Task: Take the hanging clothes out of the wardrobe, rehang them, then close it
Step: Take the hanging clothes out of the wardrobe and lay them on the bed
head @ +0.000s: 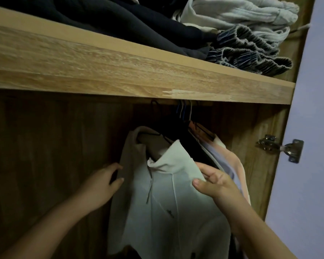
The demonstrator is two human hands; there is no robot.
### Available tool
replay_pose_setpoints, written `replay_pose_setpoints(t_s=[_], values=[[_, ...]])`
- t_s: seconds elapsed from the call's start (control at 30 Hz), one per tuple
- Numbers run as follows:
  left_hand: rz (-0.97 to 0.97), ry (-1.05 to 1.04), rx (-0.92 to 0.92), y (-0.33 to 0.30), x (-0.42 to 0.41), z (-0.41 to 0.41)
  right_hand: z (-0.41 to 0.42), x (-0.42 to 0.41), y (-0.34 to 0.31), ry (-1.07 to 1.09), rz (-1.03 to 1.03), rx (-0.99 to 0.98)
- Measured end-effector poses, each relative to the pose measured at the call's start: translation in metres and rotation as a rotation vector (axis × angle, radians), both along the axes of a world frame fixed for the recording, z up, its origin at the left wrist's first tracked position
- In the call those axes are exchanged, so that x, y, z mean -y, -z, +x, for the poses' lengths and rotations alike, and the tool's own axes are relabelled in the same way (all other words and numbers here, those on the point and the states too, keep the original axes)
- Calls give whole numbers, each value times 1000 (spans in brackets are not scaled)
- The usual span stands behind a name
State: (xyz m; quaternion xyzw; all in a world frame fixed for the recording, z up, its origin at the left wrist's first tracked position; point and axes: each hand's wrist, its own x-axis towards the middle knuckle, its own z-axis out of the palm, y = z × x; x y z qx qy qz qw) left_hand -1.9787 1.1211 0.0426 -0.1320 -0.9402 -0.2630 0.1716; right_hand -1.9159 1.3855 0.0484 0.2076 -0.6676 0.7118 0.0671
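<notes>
Under the shelf, at 6 o'clock: white zip top (168, 199) hangs on a black hanger (153, 136), front of the row.
L hand: my left hand (101, 184) at 8 o'clock of the top, fingers curled round its shoulder edge, thumb below; looks like a light pinch on cloth.
R hand: my right hand (211, 182) at 3 o'clock of the collar, thumb on front, fingers behind, pinching the other shoulder.
Handling: soft, light, floppy; prob slides off hanger if tugged. Better grip = hanger neck w/ one hand, not the fabric.
Other clothes: dark items + pale pink-edged top (230, 161) at 2 o'clock, packed tight beside it.
Surface: wood shelf (120, 71) at 12, folded clothes (241, 34) on it.
Room: dim wardrobe interior; door hinge (281, 146) at 3 o'clock, door open.
</notes>
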Motion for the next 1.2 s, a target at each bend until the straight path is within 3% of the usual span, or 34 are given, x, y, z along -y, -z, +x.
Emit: replay_pose_setpoints(t_s=[0.2,0.4,0.63,0.87,1.03,1.2], values=[[75,-8,-194,0,-30,-10,54,-40,6,-34,78,106],[12,329,-203,15,-77,4,125,-80,4,35,64,178],[153,487,-257,24,-139,66,221,-129,5,196,161,213],[179,585,-323,40,-203,150,325,-159,13,719,573,221],[204,693,-355,50,-260,204,394,-186,41,1044,669,196],[241,877,-259,58,-322,240,463,-204,56,1386,774,209]])
